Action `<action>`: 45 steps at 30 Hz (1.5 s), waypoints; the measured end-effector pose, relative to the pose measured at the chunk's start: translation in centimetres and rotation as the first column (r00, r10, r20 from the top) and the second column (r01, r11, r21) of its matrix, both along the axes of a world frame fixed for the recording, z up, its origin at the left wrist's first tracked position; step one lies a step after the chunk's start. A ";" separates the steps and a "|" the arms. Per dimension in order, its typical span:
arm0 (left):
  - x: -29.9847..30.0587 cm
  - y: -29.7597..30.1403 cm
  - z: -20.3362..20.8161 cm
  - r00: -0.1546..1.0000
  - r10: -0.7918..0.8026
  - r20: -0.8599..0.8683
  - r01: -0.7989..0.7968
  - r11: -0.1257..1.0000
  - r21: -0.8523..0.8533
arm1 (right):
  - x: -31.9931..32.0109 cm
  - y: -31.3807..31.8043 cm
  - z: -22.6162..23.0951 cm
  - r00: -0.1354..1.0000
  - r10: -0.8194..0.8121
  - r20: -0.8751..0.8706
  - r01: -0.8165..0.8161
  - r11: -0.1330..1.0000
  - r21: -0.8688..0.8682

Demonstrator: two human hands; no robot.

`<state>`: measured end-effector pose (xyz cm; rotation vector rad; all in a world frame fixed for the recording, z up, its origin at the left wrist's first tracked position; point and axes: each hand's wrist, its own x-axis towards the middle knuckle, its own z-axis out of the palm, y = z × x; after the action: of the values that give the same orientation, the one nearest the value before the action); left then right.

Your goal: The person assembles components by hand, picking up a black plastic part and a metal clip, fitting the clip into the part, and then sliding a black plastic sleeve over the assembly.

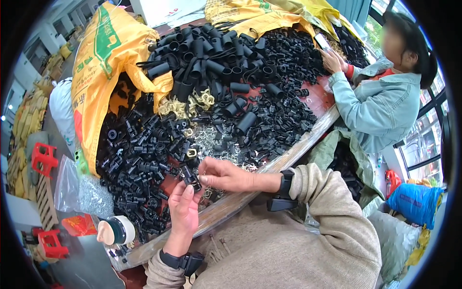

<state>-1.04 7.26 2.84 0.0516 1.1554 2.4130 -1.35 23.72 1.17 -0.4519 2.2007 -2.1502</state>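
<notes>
Past sweater (293, 245), pinching black fitting (189, 175) with left hand (183, 212) and right hand (224, 175), eight o'clock; likely assembling, needing careful alignment next.

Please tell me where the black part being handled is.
In the head view, the black part is left of and below centre, between the left hand and right hand.

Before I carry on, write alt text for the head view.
The left hand and right hand hold a small black part over a table heaped with black pieces, black tubes and silvery bits. A yellow sack lies at left; at upper right, a co-worker holds a phone.
</notes>
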 end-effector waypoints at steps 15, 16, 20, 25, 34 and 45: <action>-0.1 -0.1 0.4 0.975 -0.102 0.195 0.106 0.994 -0.008 | 0.7 3.6 4.2 0.974 0.110 0.198 -0.109 0.994 -0.015; 0.0 0.0 0.4 0.970 -0.129 0.204 0.129 0.992 0.016 | 0.7 3.2 4.2 0.978 0.134 0.163 -0.133 0.991 -0.014; 0.4 -0.1 0.2 0.961 -0.184 0.208 0.177 0.983 0.054 | 0.7 2.2 3.9 0.981 0.183 0.070 -0.183 0.983 -0.010; 0.5 -0.5 0.2 0.948 -0.228 0.223 0.217 0.974 0.069 | 1.4 1.0 4.1 0.989 0.114 0.094 -0.108 0.992 -0.072; -0.5 -1.7 0.7 0.956 -0.200 0.216 0.216 0.975 -0.055 | 1.5 1.3 3.7 1.000 0.022 -0.001 -0.020 0.938 0.347; -1.4 -3.4 0.0 0.993 -0.093 0.076 0.111 0.947 -0.300 | -0.3 0.7 1.0 0.707 0.577 -0.408 0.054 0.531 0.846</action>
<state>-2.43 3.81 2.85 -0.0584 1.4450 2.1075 -1.64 24.44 2.21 -1.5096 2.8164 -0.5847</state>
